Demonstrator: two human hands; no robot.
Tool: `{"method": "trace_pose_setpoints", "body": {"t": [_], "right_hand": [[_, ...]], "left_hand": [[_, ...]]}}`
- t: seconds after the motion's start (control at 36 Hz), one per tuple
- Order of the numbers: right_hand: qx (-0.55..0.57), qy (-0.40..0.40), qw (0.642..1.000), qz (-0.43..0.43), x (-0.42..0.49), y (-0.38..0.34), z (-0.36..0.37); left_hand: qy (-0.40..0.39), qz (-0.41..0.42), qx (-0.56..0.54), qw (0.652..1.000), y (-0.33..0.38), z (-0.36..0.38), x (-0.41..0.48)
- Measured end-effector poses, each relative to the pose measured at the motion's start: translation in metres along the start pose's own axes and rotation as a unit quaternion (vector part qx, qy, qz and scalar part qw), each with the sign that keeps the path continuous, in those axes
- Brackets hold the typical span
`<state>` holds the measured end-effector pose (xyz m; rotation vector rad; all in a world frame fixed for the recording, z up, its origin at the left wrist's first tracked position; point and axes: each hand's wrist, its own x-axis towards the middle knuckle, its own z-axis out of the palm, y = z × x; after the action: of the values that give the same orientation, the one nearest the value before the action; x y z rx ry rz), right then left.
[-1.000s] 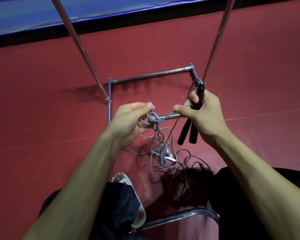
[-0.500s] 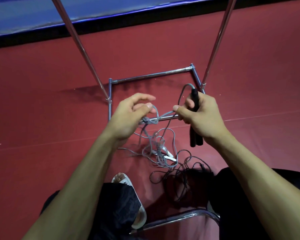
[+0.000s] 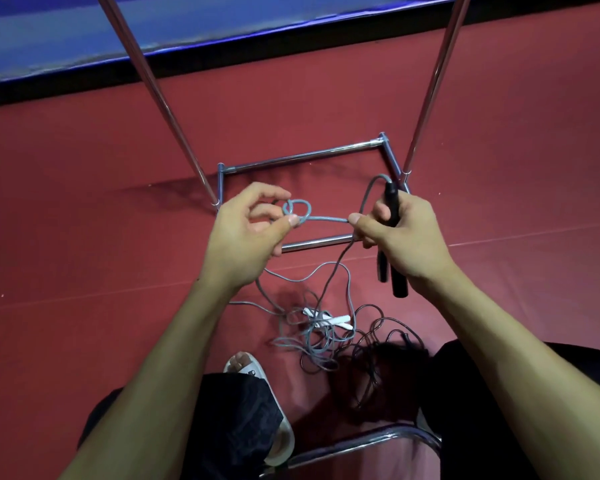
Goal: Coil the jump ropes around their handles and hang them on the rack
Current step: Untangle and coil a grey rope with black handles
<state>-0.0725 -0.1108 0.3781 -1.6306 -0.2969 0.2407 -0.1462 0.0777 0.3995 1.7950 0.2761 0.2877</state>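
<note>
Pinching a small loop (image 3: 297, 201) of grey rope (image 3: 326, 220) between thumb and forefinger, the left hand (image 3: 248, 237) holds it up above the rack (image 3: 302, 156) base, its other fingers loosely curled. From the loop a short run of rope stretches level and taut to the right hand (image 3: 407, 242). That hand nips the rope with thumb and forefinger while its remaining fingers wrap two black handles (image 3: 397, 282), held upright side by side. The rope leaves the top of one handle, arcs over and drops to the pile (image 3: 312, 341) on the floor (image 3: 84, 202), where white handles (image 3: 340, 319) and a dark rope (image 3: 370, 307) lie tangled with it.

The loop looks like a snarl that must go before coiling can start. Easing the tension first would likely help: bring the hands closer so the loop slackens, then feed the free strand back through rather than pulling it tight. Keep the handles together, and draw slack from the pile slowly so the dark rope is not dragged up too.
</note>
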Motion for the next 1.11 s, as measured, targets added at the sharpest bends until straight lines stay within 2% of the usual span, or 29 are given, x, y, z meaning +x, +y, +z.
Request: {"method": "trace_pose_setpoints", "body": {"t": [0.14, 0.22, 0.31, 0.36, 0.42, 0.47, 0.53, 0.64, 0.69, 0.75, 0.81, 0.86, 0.92, 0.97, 1.03, 1.11], "right_hand": [[0.022, -0.011, 1.000, 0.009, -0.007, -0.003, 0.013], [0.026, -0.036, 0.999, 0.003, -0.012, -0.003, 0.021], [0.018, -0.042, 0.999, 0.004, -0.013, 0.001, 0.024], [0.004, -0.032, 0.999, 0.009, -0.012, 0.003, 0.024], [-0.010, -0.027, 0.999, 0.018, -0.010, 0.004, 0.023], [-0.029, -0.038, 0.999, 0.019, -0.008, 0.003, 0.022], [-0.060, -0.046, 0.997, 0.001, -0.008, 0.002, 0.021], [-0.161, -0.039, 0.985, -0.049, -0.006, 0.004, 0.018], [-0.181, -0.028, 0.981, -0.064, -0.006, 0.005, 0.016], [-0.190, -0.006, 0.979, -0.069, -0.005, 0.003, 0.014], [-0.119, -0.001, 0.992, -0.044, -0.003, 0.002, 0.010], [0.012, -0.019, 1.000, 0.001, -0.003, 0.002, 0.009], [0.060, -0.027, 0.998, 0.019, -0.003, 0.001, 0.009], [0.076, -0.018, 0.997, 0.028, -0.003, 0.001, 0.011], [0.106, -0.005, 0.994, 0.035, -0.002, 0.002, 0.011], [0.137, -0.016, 0.989, 0.045, 0.001, 0.005, 0.010]], "left_hand": [[-0.045, 0.008, -0.011, 0.999, 0.000, 0.017, -0.005], [-0.030, 0.038, 0.009, 0.999, 0.001, 0.025, -0.006], [-0.019, 0.053, 0.097, 0.994, 0.001, 0.026, -0.005], [-0.014, 0.052, 0.143, 0.988, -0.001, 0.024, -0.004], [0.011, 0.037, 0.141, 0.989, -0.003, 0.022, -0.003], [0.037, -0.008, 0.084, 0.996, -0.001, 0.022, -0.003], [0.032, -0.084, -0.023, 0.996, 0.006, 0.023, -0.004], [0.015, -0.188, -0.163, 0.968, 0.016, 0.016, -0.002], [-0.038, -0.235, -0.246, 0.940, 0.019, 0.009, 0.000], [-0.114, -0.265, -0.278, 0.916, 0.022, 0.003, 0.001], [-0.157, -0.242, -0.192, 0.938, 0.019, -0.002, 0.002], [-0.147, -0.149, 0.030, 0.977, 0.007, -0.006, 0.005], [-0.087, -0.045, 0.216, 0.971, -0.005, -0.004, 0.009], [-0.030, -0.006, 0.295, 0.955, -0.015, -0.001, 0.011], [-0.025, -0.020, 0.314, 0.949, -0.020, 0.003, 0.011], [-0.032, -0.151, 0.128, 0.980, -0.016, 0.009, 0.008]]}}
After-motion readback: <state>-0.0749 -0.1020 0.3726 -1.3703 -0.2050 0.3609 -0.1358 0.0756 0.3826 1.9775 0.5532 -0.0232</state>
